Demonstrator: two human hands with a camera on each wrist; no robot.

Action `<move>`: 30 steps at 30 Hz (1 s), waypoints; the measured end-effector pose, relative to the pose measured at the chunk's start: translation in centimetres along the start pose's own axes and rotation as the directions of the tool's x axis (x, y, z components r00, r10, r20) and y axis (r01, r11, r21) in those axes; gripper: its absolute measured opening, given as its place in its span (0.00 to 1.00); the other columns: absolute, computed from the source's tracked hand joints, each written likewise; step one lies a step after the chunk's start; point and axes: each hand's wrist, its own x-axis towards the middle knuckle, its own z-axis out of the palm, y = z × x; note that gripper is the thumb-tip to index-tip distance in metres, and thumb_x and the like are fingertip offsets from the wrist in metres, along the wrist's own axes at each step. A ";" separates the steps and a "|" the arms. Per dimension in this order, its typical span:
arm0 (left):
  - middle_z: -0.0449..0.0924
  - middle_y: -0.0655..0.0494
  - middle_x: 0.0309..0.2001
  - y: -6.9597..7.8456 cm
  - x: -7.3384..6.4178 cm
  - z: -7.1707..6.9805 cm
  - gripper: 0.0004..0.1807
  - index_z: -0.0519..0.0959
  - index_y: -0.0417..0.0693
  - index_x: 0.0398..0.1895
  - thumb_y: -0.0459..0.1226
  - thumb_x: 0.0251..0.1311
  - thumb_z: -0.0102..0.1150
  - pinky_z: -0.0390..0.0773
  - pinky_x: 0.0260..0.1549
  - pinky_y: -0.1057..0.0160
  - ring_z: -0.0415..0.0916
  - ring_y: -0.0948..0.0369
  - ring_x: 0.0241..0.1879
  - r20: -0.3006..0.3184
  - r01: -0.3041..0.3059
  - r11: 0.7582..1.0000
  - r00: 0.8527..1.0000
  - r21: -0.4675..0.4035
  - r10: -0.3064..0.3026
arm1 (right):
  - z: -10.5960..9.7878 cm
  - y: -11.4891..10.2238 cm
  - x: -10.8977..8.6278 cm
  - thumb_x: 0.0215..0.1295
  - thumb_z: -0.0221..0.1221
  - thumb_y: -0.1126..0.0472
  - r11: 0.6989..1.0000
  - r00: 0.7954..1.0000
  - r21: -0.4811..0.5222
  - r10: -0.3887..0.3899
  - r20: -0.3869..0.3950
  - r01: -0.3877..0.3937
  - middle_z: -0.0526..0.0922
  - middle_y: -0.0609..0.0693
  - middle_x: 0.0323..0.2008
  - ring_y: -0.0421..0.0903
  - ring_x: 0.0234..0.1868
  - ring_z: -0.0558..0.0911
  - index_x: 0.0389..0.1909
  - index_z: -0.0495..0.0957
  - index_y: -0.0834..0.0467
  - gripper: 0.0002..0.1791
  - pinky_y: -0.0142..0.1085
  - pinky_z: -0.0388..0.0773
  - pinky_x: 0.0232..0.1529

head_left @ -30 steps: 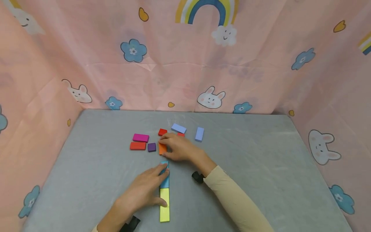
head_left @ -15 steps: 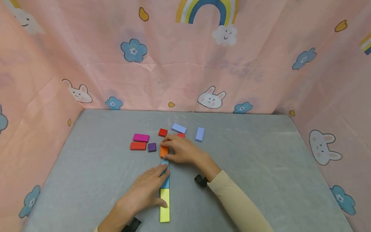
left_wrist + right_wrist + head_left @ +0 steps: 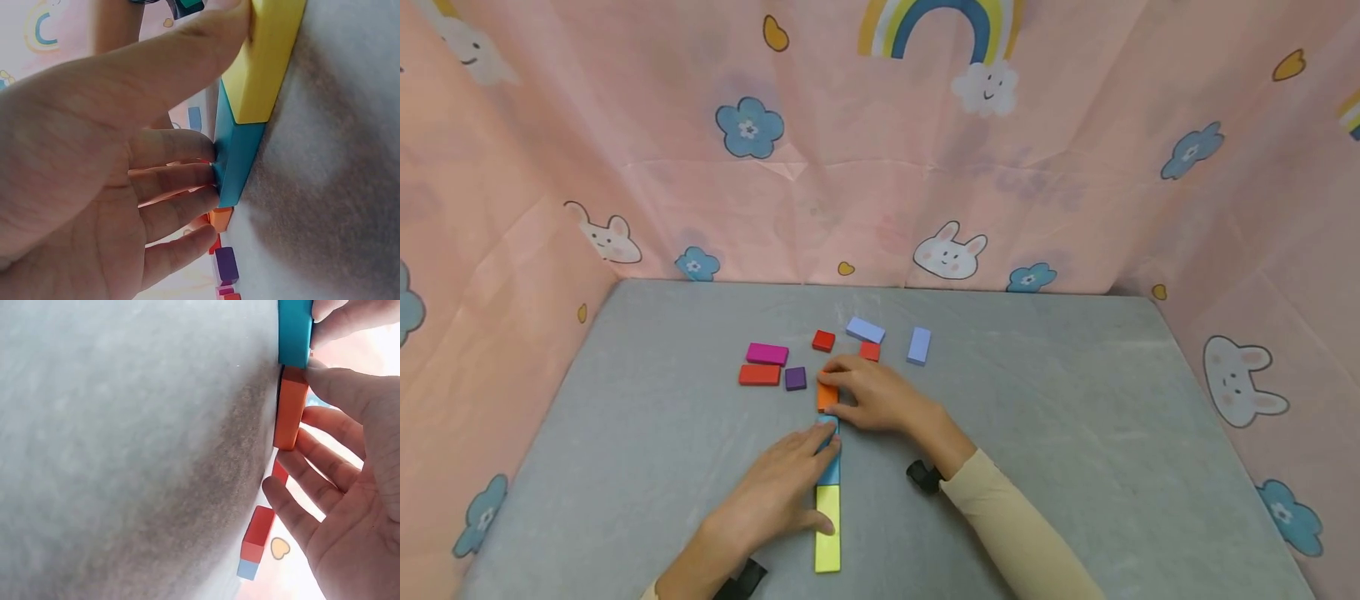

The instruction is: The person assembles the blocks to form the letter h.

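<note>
In the head view, a yellow block [image 3: 828, 554] and a blue block [image 3: 830, 477] lie end to end in a line running away from me. My left hand [image 3: 771, 487] rests on both, thumb on the yellow and fingertips on the blue, its fingers nearly straight in the left wrist view. My right hand [image 3: 880, 395] holds an orange block [image 3: 827, 397] between thumb and fingers at the far end of that line. From the right wrist, the orange block [image 3: 291, 412] meets the end of the blue block [image 3: 294, 334]; its far end sits by the fingertips.
Beyond the hands lie a magenta block [image 3: 767, 354], a long red block [image 3: 759, 376], a purple block [image 3: 795, 379], small red blocks [image 3: 823, 341] and light blue blocks [image 3: 918, 346]. A pink patterned cloth [image 3: 850, 200] walls the grey table [image 3: 1075, 433].
My right hand has slid the orange block toward me and slightly right, closing its gap to the blue block. The left hand stays in place on the blue and yellow blocks.
</note>
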 end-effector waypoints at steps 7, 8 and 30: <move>0.67 0.43 0.79 0.1 0.3 -0.2 0.56 0.74 0.37 0.73 0.54 0.41 0.87 0.72 0.77 0.45 0.66 0.48 0.79 0.024 0.014 1.000 1.000 0.009 -0.015 | 0.0 -0.1 -0.3 0.77 0.62 0.51 0.999 1.000 -0.023 -0.026 -0.015 0.026 0.80 0.53 0.68 0.50 0.69 0.78 0.72 0.76 0.59 0.28 0.46 0.79 0.73; 0.67 0.44 0.80 0.1 0.3 -0.2 0.56 0.74 0.38 0.73 0.54 0.41 0.87 0.72 0.77 0.45 0.66 0.48 0.79 0.026 0.016 1.000 1.000 0.009 -0.017 | -0.1 -0.1 -0.4 0.77 0.62 0.52 0.999 0.999 -0.023 -0.027 -0.018 0.027 0.80 0.53 0.68 0.50 0.69 0.78 0.72 0.76 0.59 0.28 0.46 0.79 0.73; 0.67 0.42 0.79 0.4 0.0 0.0 0.58 0.73 0.37 0.73 0.53 0.38 0.89 0.78 0.72 0.44 0.71 0.44 0.75 0.029 0.025 1.000 0.999 0.005 -0.026 | 0.7 -0.8 -1.2 0.78 0.62 0.53 0.999 0.999 -0.021 -0.028 -0.019 0.027 0.79 0.52 0.68 0.49 0.69 0.78 0.73 0.76 0.59 0.27 0.45 0.77 0.75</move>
